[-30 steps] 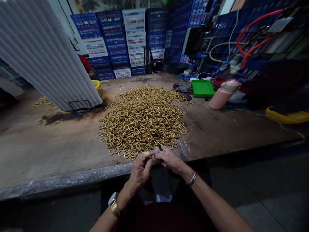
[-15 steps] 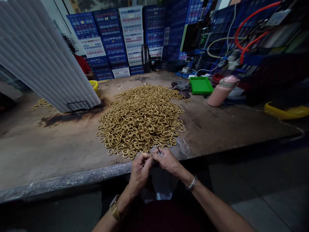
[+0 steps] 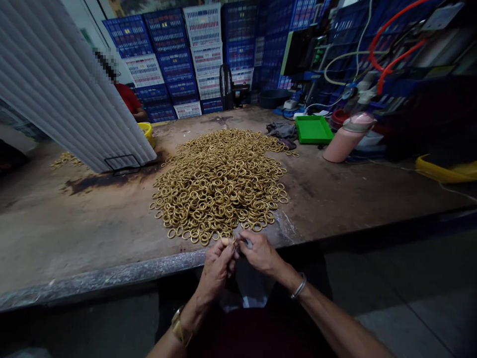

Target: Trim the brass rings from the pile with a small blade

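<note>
A large heap of gold-coloured metal rings (image 3: 219,184) lies on the workbench in front of me. Just over the bench's near edge, my left hand (image 3: 219,259) is closed in a pinch on what looks like one gold ring, mostly covered by the fingers. Touching it from the right, my right hand (image 3: 259,253) is closed around a slim, greyish tool (image 3: 248,243). Its exact kind is too small to make out. The fingertips of both hands meet close to the front of the heap.
A white corrugated panel (image 3: 74,84) leans in a wire stand at left, with a person in red behind it. Beyond the heap are a green tray (image 3: 314,130), a pink bottle (image 3: 348,139) and dark cloth (image 3: 281,131). Stacked crates (image 3: 203,49) line the back. The bench edge (image 3: 112,276) is film-wrapped.
My right hand has turned slightly, and the dark tip that stuck up above its fingers now sits lower. The hands stay together; the view has shifted slightly.
</note>
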A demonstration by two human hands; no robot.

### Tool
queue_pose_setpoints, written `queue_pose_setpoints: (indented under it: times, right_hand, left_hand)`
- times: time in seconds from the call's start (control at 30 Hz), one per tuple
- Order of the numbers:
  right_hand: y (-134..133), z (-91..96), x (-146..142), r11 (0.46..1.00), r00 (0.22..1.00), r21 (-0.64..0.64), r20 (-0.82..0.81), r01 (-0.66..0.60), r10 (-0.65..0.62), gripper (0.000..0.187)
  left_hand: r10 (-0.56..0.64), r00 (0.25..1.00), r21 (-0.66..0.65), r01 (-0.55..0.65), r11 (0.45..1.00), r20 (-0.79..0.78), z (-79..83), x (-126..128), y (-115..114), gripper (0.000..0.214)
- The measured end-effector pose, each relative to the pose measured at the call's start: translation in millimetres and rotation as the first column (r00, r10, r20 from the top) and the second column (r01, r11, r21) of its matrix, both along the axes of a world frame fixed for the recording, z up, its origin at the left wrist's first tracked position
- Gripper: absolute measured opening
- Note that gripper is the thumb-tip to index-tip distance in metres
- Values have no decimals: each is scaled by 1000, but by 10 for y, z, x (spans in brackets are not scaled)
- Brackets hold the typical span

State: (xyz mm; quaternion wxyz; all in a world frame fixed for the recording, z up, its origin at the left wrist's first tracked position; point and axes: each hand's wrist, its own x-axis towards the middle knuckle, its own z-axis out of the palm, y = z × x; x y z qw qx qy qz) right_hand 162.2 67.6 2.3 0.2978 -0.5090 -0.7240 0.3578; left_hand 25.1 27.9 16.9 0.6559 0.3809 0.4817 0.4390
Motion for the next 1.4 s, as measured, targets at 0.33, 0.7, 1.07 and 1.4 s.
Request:
queue_pose_setpoints:
  times: [0.33,0.7,1.07,1.4]
  right_hand:
    - [-59,48,-12,987,941,28,305,-160,144,17]
    - [141,-80,178,955,862,194,419,224,-287,21]
    - [191,-41,144,977,830,147,517,154,-209,25]
    - [233,-31,141,981,801,128,566,147,-194,20]
  left_hand:
    - [104,980,163,-76,984,-172,17,-4,3,30]
    - [32,976,-93,-12,996,217,68,-9,-63,28]
    - [121,910,-226,-31,974,397,-9,-12,-21,26]
    - [177,915,-312,-59,948,364,-35,46,18,27]
